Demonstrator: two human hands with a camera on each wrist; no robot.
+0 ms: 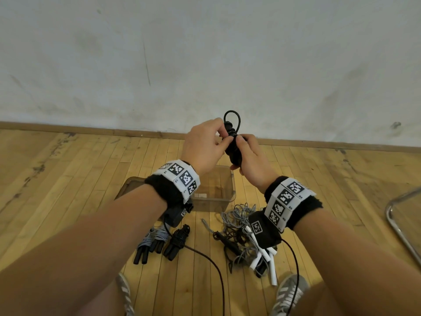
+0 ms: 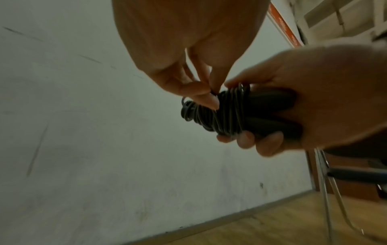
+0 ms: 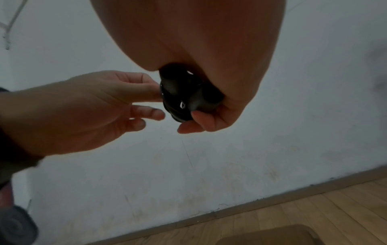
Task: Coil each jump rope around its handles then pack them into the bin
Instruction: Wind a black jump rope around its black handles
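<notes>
Black rope (image 1: 232, 133) is nearly all wound on its handles, high over the bin (image 1: 224, 195). Three tied bundles (image 1: 159, 242) and a messy pile (image 1: 246, 233) wait on the floor.

Left wrist view: left hand (image 2: 188, 54) pinches the rope end.

Right wrist view: right hand (image 3: 209, 74) squeezes the handles (image 3: 188, 92).

bin (image 1: 229, 197): part hidden by left wrist | chair frame (image 1: 401, 224): cropped (right edge)

Bin (image 1: 230, 197) near wall; coiled ropes (image 1: 159, 242) left, tangled ropes (image 1: 241, 236) right.
</notes>
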